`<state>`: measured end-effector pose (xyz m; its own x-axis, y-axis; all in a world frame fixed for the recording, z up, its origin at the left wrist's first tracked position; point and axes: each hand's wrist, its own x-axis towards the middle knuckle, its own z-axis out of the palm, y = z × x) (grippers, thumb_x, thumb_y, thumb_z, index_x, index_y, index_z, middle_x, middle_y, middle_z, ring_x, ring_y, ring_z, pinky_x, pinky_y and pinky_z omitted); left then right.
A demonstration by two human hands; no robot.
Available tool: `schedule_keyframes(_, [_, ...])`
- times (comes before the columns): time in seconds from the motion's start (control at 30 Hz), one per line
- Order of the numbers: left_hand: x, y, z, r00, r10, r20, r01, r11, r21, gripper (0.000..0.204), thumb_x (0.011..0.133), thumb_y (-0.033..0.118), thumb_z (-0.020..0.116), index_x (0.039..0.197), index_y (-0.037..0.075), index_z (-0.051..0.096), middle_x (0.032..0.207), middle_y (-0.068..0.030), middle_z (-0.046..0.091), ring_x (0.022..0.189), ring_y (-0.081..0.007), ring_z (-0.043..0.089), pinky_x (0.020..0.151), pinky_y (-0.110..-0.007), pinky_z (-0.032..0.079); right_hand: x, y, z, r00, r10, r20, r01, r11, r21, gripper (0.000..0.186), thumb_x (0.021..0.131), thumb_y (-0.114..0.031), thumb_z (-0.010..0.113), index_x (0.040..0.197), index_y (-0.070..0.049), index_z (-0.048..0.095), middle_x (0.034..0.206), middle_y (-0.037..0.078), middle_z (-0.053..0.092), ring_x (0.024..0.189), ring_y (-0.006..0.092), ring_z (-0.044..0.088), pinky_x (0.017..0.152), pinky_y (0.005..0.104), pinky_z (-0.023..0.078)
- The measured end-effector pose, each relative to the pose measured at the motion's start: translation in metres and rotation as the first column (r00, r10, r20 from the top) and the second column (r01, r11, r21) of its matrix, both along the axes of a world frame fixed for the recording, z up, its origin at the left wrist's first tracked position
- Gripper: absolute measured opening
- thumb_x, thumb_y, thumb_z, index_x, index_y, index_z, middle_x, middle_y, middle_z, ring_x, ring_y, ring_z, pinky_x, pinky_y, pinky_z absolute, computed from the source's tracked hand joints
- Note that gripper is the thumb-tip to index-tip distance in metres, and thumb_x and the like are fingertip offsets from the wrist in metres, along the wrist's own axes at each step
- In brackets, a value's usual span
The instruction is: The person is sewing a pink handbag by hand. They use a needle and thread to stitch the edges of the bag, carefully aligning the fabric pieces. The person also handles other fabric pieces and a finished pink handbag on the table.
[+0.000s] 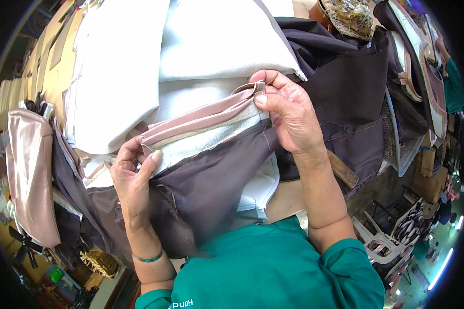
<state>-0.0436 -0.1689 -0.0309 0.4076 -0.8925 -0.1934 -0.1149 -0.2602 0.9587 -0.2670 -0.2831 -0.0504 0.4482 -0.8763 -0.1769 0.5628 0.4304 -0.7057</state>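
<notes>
- Green shirt [278,268] is filling the lower edge, nearest the camera.
- Left hand [131,172] is pinching one end of the pink strip [201,117], thumb against fingers.
- Right hand [293,116] is grasping the other end, thumb against forefinger.
- The pink strip is spanning both hands in lengthwise folds; a white band [214,140] is running along its near side, and dark fabric [211,172] is draping from that toward the shirt.
- Risk, in judgement: uneven pull between the ends could be skewing or creasing the folds.
- Second risk: the dark fabric's hanging weight could be dragging an end out of a fingertip hold.
- Beyond, white cloth [211,46] is lying spread; its pale folds could be catching the strip's edge.
- Farther right, a dark pile [345,85] is lying; at far left, a pink cover [31,175] is hanging.
</notes>
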Motion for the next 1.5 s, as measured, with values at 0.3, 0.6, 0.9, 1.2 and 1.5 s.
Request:
schedule_keyframes(0.3, [-0.004,-0.002,-0.006,0.996,0.024,0.089,-0.019,0.998,-0.054,0.026,0.072,0.003,0.065,0.095,-0.001,0.055,0.078,0.0018,0.051,0.067,-0.0047,0.042,0.06,-0.016,0.036,0.002,0.002,-0.007,0.985,-0.101,-0.142,0.085,0.989,-0.118,0.026,0.076,0.005,0.052,0.101,0.003,0.047,0.086,0.007,0.056,0.078,0.0086,0.054,0.073,0.0195,0.044])
schedule_keyframes(0.6, [-0.011,0.005,-0.005,0.973,0.076,0.218,-0.046,0.989,-0.14,0.036,0.067,0.001,0.068,0.101,0.001,0.054,0.083,-0.0014,0.054,0.066,-0.0057,0.046,0.062,-0.019,0.041,0.0,0.003,-0.015,0.973,-0.164,-0.16,0.137,0.977,-0.165,0.029,0.075,0.006,0.053,0.103,0.003,0.045,0.089,0.008,0.057,0.081,0.0095,0.054,0.076,0.02,0.042])
schedule_keyframes(0.9, [-0.001,0.003,0.001,0.856,-0.055,0.514,0.13,0.985,-0.111,0.024,0.066,0.002,0.066,0.089,0.0,0.058,0.078,-0.0085,0.057,0.066,-0.0159,0.054,0.062,-0.026,0.044,-0.002,0.002,-0.015,0.976,-0.147,-0.158,0.115,0.974,-0.194,0.031,0.076,0.006,0.053,0.105,0.003,0.044,0.09,0.01,0.057,0.084,0.0114,0.055,0.079,0.0222,0.042])
schedule_keyframes(1.2, [-0.002,-0.005,0.01,0.958,-0.104,0.267,0.116,0.993,-0.031,0.028,0.07,-0.001,0.063,0.096,0.003,0.054,0.086,-0.0003,0.053,0.074,-0.0086,0.046,0.068,-0.02,0.04,0.0,0.001,-0.013,0.969,-0.173,-0.178,0.141,0.974,-0.177,0.03,0.075,0.005,0.055,0.103,0.003,0.045,0.088,0.008,0.057,0.082,0.0097,0.055,0.076,0.02,0.042])
schedule_keyframes(1.5, [0.009,-0.03,0.023,0.783,-0.468,0.41,0.515,0.857,-0.004,0.04,0.063,-0.011,0.054,0.096,0.01,0.06,0.096,-0.0069,0.053,0.081,-0.0162,0.053,0.065,-0.025,0.042,0.002,0.002,-0.011,0.972,-0.185,-0.146,0.158,0.971,-0.179,0.026,0.075,0.004,0.056,0.099,0.002,0.047,0.087,0.007,0.057,0.081,0.0097,0.054,0.077,0.0214,0.042])
